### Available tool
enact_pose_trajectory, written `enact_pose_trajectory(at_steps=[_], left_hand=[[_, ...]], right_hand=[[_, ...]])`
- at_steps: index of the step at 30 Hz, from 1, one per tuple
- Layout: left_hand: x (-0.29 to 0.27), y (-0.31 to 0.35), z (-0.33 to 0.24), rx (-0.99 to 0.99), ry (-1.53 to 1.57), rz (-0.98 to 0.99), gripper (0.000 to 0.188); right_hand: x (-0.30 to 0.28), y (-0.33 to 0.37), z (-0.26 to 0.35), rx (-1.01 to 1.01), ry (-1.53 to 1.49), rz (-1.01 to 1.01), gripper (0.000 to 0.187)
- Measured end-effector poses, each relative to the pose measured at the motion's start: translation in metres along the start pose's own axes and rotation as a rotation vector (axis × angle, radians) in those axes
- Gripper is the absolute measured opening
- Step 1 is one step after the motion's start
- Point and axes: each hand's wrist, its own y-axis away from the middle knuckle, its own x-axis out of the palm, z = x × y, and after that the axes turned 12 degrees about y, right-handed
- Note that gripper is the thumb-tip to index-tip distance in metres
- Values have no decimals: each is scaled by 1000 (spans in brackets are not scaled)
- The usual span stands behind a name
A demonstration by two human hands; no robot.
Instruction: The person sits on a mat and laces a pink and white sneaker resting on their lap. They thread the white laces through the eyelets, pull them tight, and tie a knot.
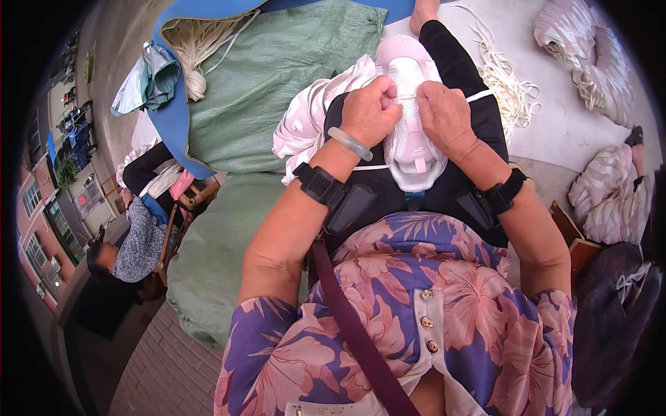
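A pink and white sneaker (408,135) lies on my lap, its toe pointing away from me. My left hand (372,109) is closed in a pinch at the left edge of the shoe's lace opening; what its fingertips grip is hidden. Across from it, my right hand (445,114) is closed too, at the right edge of the opening. A white shoelace (479,95) comes out from behind the right hand's outer side. Another white strand (372,167) runs below my left wrist, near the heel. Pink and white shoe uppers (312,114) are bunched beside my left hand.
Loose white laces (503,87) lie in a heap on the pale ground at right. Strung bundles of uppers (603,197) rest farther right. Green sacks (270,90) and a blue mat (170,132) fill the left side. Another person (142,243) sits at far left.
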Motion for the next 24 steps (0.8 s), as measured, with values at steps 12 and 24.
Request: enact_pose_trajectory(at_steps=[12, 24], left_hand=[[3, 11, 0, 75, 116, -105, 19], [10, 15, 4, 205, 30, -178, 19]], right_hand=[[1, -13, -5, 149, -299, 209, 12], [-1, -6, 1, 355, -430, 212, 14]])
